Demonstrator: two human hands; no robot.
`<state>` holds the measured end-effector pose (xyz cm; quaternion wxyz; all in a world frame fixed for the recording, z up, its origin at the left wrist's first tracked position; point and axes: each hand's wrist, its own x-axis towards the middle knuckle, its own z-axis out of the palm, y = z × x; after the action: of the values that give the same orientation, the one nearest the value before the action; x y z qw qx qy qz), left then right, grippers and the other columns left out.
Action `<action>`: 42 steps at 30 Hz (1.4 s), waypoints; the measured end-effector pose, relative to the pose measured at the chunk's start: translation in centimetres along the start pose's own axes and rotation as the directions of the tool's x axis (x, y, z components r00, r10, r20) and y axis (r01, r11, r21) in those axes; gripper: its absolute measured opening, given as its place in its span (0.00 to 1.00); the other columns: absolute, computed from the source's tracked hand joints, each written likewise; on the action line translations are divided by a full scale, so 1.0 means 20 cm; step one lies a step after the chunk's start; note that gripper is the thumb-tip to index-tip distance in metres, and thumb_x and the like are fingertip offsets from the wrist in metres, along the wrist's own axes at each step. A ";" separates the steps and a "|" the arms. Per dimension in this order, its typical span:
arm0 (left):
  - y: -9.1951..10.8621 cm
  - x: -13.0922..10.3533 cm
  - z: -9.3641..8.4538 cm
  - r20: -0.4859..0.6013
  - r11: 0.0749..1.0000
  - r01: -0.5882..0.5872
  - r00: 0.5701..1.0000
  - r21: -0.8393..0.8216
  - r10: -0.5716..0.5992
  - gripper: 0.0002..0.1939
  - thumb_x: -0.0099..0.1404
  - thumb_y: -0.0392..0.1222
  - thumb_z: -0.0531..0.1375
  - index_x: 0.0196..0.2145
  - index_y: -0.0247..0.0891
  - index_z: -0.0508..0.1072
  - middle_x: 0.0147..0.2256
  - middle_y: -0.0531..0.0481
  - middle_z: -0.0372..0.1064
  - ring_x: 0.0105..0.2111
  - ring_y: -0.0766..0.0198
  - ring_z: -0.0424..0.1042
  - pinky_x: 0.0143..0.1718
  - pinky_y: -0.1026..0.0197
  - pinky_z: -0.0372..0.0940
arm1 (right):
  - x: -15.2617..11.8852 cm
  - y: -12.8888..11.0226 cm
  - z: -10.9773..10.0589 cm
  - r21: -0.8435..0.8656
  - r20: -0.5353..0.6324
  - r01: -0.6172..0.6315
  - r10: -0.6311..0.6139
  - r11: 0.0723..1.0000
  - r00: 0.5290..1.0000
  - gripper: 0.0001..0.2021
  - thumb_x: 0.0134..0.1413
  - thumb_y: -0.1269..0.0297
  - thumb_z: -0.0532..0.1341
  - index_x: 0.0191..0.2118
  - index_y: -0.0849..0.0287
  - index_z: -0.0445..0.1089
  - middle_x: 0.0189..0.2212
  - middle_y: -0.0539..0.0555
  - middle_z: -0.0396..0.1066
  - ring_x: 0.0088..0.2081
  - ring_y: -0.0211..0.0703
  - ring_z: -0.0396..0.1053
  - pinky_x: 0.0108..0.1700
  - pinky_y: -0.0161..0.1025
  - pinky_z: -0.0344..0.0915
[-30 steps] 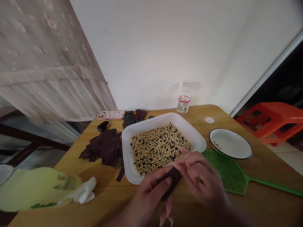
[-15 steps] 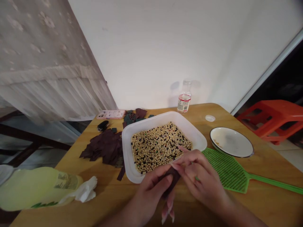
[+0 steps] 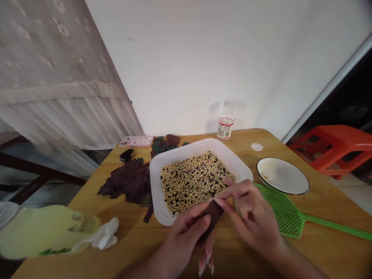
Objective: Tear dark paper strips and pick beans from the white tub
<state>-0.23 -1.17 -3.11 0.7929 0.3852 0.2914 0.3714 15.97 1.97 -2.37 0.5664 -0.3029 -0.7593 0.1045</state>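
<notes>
A dark brown strip (image 3: 211, 219) is gripped between the thumb and fingers of my left hand (image 3: 186, 234), near the table's front edge. My right hand (image 3: 251, 213) pinches the strip's upper corner between thumb and a finger, while another finger reaches over the tray's near right edge. Just beyond both hands stands a white plastic tray (image 3: 157, 193) of small beige, black and coloured beads (image 3: 194, 178). Left of the tray lies a pile of dark brown pieces (image 3: 129, 180); dark green and brown pieces (image 3: 164, 145) lie behind it.
On the right lie a green fly swatter (image 3: 286, 211), a white plate (image 3: 286, 176) and a small lid (image 3: 257, 147). A clear bottle (image 3: 225, 126) stands by the wall. Left are a phone (image 3: 136, 141), a black object (image 3: 126, 155), a yellowish bottle (image 3: 52, 230) and tissue (image 3: 106, 234).
The fingers of my right hand have shifted on the strip and opened out slightly, so more of its upper end shows. My left hand has stayed nearly still.
</notes>
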 end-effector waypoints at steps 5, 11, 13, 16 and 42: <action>-0.02 0.01 -0.03 -0.009 0.992 -0.040 0.999 -0.121 0.039 0.17 0.63 0.46 0.57 0.48 0.38 0.71 0.13 0.59 0.62 0.08 0.78 0.55 0.14 0.72 0.64 | -0.02 -0.01 0.01 0.021 0.068 0.011 -0.013 1.000 0.998 0.14 0.50 0.81 0.58 0.25 0.56 0.54 0.28 0.46 0.62 0.32 0.34 0.71 0.50 0.50 0.70; -0.04 0.01 -0.04 0.029 0.990 -0.033 0.999 -0.138 0.037 0.15 0.64 0.44 0.57 0.47 0.38 0.72 0.13 0.59 0.62 0.08 0.78 0.55 0.13 0.73 0.63 | -0.01 -0.02 0.01 0.015 0.052 0.018 -0.019 1.000 0.998 0.14 0.50 0.81 0.58 0.25 0.56 0.55 0.28 0.47 0.65 0.31 0.35 0.70 0.49 0.50 0.71; -0.03 0.01 -0.04 -0.004 0.988 -0.042 0.999 -0.146 0.042 0.15 0.64 0.44 0.57 0.47 0.39 0.71 0.14 0.59 0.62 0.08 0.78 0.54 0.14 0.73 0.63 | -0.01 -0.02 0.01 0.025 0.046 0.011 -0.012 1.000 0.999 0.14 0.50 0.81 0.58 0.25 0.56 0.54 0.28 0.47 0.64 0.31 0.35 0.70 0.49 0.50 0.71; -0.01 0.00 -0.03 -0.029 0.989 -0.060 0.998 -0.138 0.056 0.14 0.64 0.44 0.56 0.47 0.40 0.71 0.14 0.60 0.61 0.08 0.78 0.54 0.13 0.73 0.62 | 0.00 -0.02 0.01 0.033 0.049 0.012 -0.014 0.999 0.999 0.14 0.50 0.81 0.58 0.26 0.55 0.55 0.28 0.47 0.64 0.31 0.35 0.71 0.49 0.50 0.71; 0.02 -0.01 -0.02 0.006 0.995 -0.042 0.999 -0.094 0.043 0.14 0.64 0.44 0.56 0.46 0.38 0.72 0.14 0.58 0.62 0.08 0.79 0.56 0.14 0.74 0.63 | -0.01 -0.03 0.00 0.020 0.032 0.026 -0.026 0.999 0.999 0.14 0.50 0.81 0.58 0.24 0.55 0.55 0.27 0.46 0.64 0.30 0.34 0.71 0.49 0.50 0.71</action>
<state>-0.67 -0.97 -3.05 0.8031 0.3552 0.2625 0.3999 15.70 1.36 -2.14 0.5583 -0.2857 -0.7712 0.1096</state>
